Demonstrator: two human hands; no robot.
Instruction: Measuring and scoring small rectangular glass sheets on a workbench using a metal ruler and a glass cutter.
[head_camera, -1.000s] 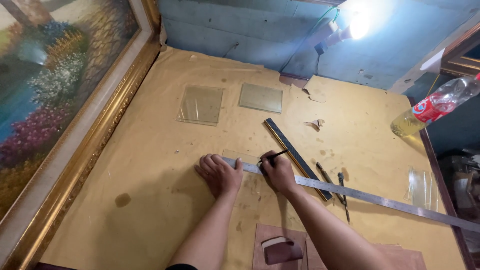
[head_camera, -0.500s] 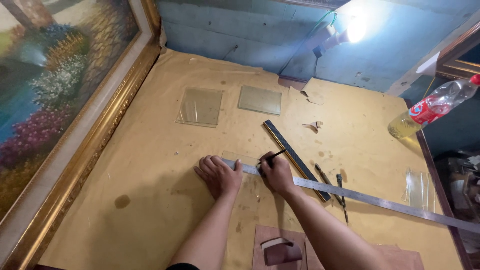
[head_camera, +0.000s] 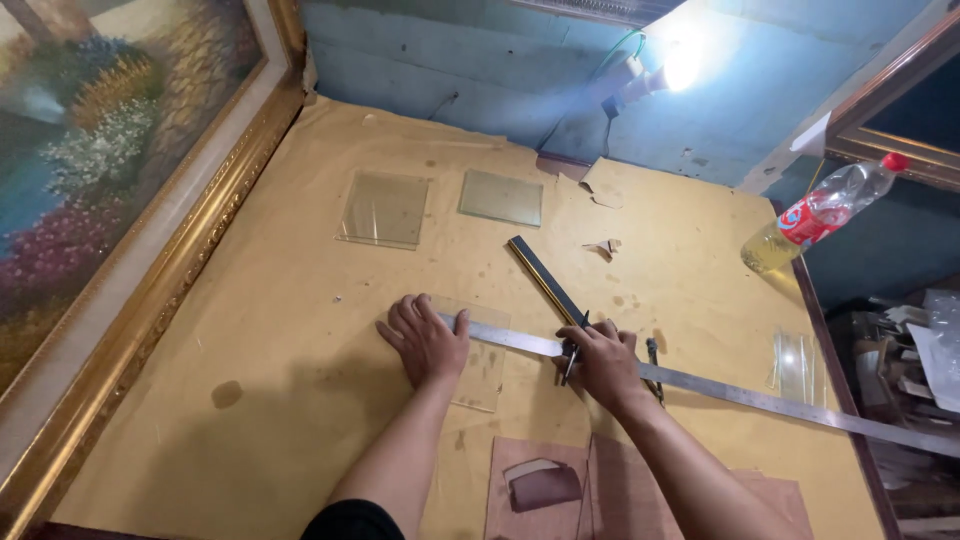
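My left hand (head_camera: 425, 338) lies flat, fingers spread, on the left end of a long steel ruler (head_camera: 760, 397) and on a small clear glass pane (head_camera: 485, 365) under it. The ruler runs from the pane off to the lower right. My right hand (head_camera: 600, 362) grips a thin dark pen-like cutter (head_camera: 574, 358), its tip down by the ruler's edge, to the right of the pane. A black flat bar (head_camera: 545, 278) lies diagonally just beyond my right hand.
Two more glass panes (head_camera: 383, 208) (head_camera: 501, 196) lie at the back of the tan table (head_camera: 280, 330). A gold-framed painting (head_camera: 110, 200) leans along the left edge. A plastic bottle (head_camera: 820, 215) lies at right, with glass strips (head_camera: 795, 365) and brown boards (head_camera: 540, 490) near the front.
My right hand with the cutter has slid to the right along the ruler, away from the left hand. The left hand stays pressed on ruler and pane.
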